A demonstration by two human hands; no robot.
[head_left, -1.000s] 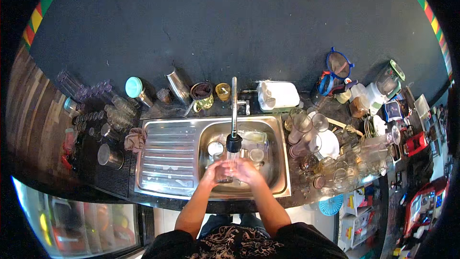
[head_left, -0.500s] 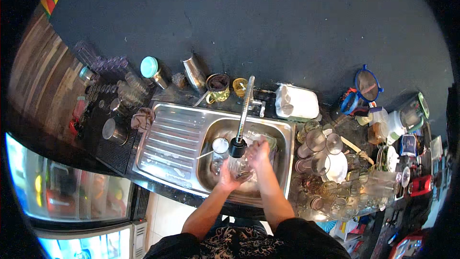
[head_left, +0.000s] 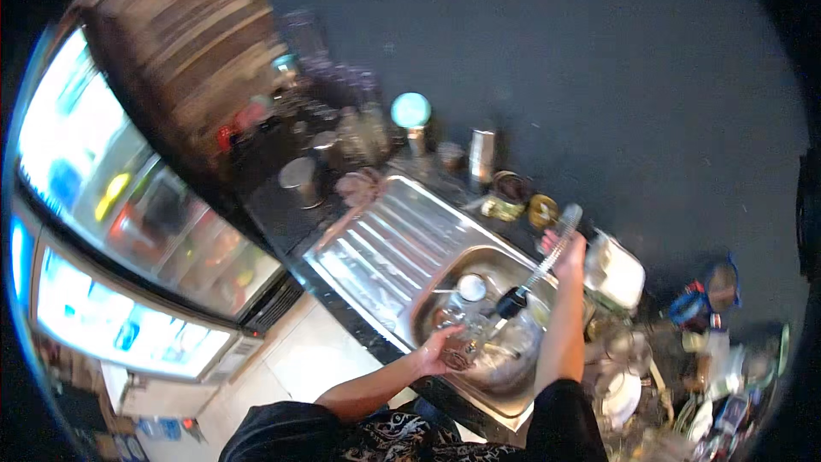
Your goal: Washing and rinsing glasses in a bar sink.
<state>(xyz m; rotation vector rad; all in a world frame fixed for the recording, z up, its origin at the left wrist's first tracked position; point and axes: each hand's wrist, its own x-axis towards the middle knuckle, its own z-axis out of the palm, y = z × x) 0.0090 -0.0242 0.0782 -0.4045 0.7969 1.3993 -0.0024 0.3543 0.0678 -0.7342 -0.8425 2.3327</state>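
Over the near side of the steel sink (head_left: 425, 298) my left hand (head_left: 438, 352) is closed around a clear drinking glass (head_left: 460, 354), which is tilted. My right hand (head_left: 568, 257) reaches to the back of the sink, its fingers curled at the tap's handle, which they hide. Beside that hand the tap's coiled metal hose (head_left: 547, 263) arches down to a black spray head (head_left: 511, 302) above the basin. Inside the basin sit a white-looking round cup (head_left: 471, 287) and other clear glassware, blurred.
A ribbed drainboard (head_left: 385, 244) adjoins the sink at left, with a crumpled cloth (head_left: 360, 186) at its corner. Behind stand a metal shaker (head_left: 482, 156) and a patterned mug (head_left: 503, 209). A white container (head_left: 617, 272) and crowded glassware are at right; a glass-door fridge (head_left: 162, 222) stands left.
My right hand has left the glass and moved back to the tap handle. My left hand keeps the glass, now nearer the sink's front edge. The view has turned left.
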